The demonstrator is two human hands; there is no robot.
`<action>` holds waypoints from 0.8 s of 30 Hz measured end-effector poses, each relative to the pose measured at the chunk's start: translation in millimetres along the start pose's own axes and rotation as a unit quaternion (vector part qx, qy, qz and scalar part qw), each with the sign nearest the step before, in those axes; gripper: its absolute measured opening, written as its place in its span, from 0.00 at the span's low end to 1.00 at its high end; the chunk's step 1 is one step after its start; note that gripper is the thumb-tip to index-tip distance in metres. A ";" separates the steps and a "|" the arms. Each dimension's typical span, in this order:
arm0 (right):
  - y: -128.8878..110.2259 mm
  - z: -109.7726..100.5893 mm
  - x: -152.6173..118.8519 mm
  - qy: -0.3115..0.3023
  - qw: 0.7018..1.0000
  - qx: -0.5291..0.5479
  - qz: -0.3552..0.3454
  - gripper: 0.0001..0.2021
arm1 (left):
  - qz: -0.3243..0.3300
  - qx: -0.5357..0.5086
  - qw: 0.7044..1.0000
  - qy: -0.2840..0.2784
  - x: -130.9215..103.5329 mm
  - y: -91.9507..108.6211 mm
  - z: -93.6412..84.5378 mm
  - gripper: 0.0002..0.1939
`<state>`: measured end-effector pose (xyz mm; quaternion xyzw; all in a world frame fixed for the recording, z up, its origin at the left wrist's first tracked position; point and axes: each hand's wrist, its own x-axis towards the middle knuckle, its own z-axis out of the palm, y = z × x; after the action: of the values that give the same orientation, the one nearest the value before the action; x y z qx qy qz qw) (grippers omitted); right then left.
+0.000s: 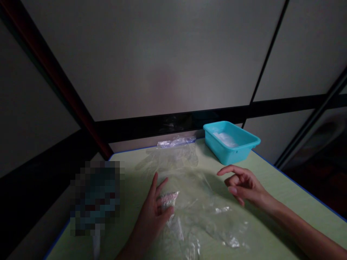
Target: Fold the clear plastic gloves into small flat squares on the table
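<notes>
A large crumpled sheet or bag of clear plastic (187, 187) lies across the pale green table. A small patch of reddish print (170, 198) shows on it. Over its left side is my left hand (157, 202), fingers spread and thumb apart, with the printed patch visible between them; whether it touches the plastic I cannot tell. My right hand (244, 184) hovers to the right of the plastic, index finger extended, other fingers loosely bent, holding nothing. At the far end of the plastic lies a shiny folded piece with a bluish strip (176, 142).
A turquoise plastic basin (233, 153) with something white (225, 139) inside stands at the table's back right corner. At the left edge sits a blurred-out object (96, 198). The blue-edged table (295, 216) meets grey cabinet panels (173, 65) behind.
</notes>
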<state>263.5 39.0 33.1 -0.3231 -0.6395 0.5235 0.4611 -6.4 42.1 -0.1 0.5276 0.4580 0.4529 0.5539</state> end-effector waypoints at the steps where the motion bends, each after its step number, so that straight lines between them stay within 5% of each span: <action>1: 0.1 2.0 0.4 0.021 0.999 -0.024 -0.021 0.12 | 0.001 0.023 1.000 0.013 -0.9 -0.1 0.2 0.50; 4: -0.1 8.1 1.0 0.038 0.982 -0.164 -0.081 0.08 | 0.034 0.101 0.991 0.084 -4.2 -0.1 0.2 0.44; 6: -1.0 11.3 0.9 -0.005 0.956 -0.270 -0.114 0.11 | 0.083 0.152 0.978 0.117 -7.0 0.6 -0.1 0.39; 10: -2.0 14.4 1.4 -0.124 0.889 -0.414 -0.151 0.26 | 0.142 0.224 0.963 0.044 -12.6 1.4 0.1 0.33; 13: -0.3 12.8 2.3 -0.145 0.855 -0.475 -0.149 0.29 | 0.147 0.244 0.958 -0.021 -14.6 0.7 0.6 0.29; 19: 4.1 3.4 1.8 -0.011 0.865 -0.487 -0.123 0.18 | 0.090 0.202 0.975 -0.026 -11.2 1.9 1.9 0.25; 24: 4.0 3.2 1.0 0.002 0.886 -0.449 -0.116 0.14 | 0.079 0.204 0.976 -0.024 -9.9 0.4 2.2 0.23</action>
<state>259.9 39.7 29.4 -0.4202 -0.8380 0.1226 0.3258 -5.9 32.0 0.7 0.6745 0.4841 0.3800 0.4078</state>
